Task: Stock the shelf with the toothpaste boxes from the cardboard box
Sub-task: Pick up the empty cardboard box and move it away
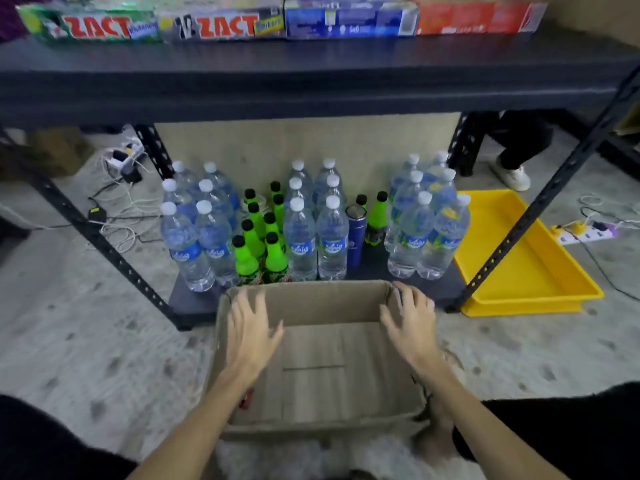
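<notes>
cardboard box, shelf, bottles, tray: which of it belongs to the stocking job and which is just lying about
Job: cardboard box, toothpaste boxes, shelf, left hand, right hand.
Lying about: water bottles, green bottles, blue flask, yellow tray, power strips.

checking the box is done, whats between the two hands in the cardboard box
In the head view, only the bare bottom of the cardboard box lies between the left hand and the right hand; no toothpaste boxes show there.
</notes>
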The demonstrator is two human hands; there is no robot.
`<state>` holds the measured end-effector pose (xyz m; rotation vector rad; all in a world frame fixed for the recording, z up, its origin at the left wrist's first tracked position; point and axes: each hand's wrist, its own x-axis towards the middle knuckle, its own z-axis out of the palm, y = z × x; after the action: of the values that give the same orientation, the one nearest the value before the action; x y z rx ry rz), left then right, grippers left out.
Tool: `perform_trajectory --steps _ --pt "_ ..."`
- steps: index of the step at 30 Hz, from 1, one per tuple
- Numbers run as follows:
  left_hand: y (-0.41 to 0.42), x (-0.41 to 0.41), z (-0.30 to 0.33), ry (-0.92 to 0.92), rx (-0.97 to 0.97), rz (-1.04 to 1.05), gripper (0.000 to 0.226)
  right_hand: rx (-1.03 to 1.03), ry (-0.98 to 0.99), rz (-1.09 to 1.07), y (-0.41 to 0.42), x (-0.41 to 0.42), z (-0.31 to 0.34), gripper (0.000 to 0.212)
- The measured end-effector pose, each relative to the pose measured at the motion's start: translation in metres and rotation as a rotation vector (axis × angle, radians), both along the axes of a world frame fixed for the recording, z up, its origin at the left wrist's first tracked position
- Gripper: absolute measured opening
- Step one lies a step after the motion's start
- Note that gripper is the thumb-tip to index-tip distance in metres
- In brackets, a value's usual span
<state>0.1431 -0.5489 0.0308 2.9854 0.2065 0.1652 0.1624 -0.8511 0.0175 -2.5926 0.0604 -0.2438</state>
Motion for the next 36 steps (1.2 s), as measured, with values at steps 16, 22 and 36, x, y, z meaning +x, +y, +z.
perform_trajectory --steps 16,22,36 --pt "0.108 -0.017 -0.086 0.549 -0.249 0.134 0.094 -0.195 0.654 0.071 -0.005 -0.025 -0.069 0.086" --pt "0.114 -0.027 -0.076 0.502 -0.441 0.242 0.108 -0.250 0.628 0.163 0.027 -0.031 -0.050 0.081" --pt "0.295 -0.090 -0.036 0.493 -0.344 0.288 0.098 -0.180 0.581 0.443 0.180 -0.030 -0.045 0.087"
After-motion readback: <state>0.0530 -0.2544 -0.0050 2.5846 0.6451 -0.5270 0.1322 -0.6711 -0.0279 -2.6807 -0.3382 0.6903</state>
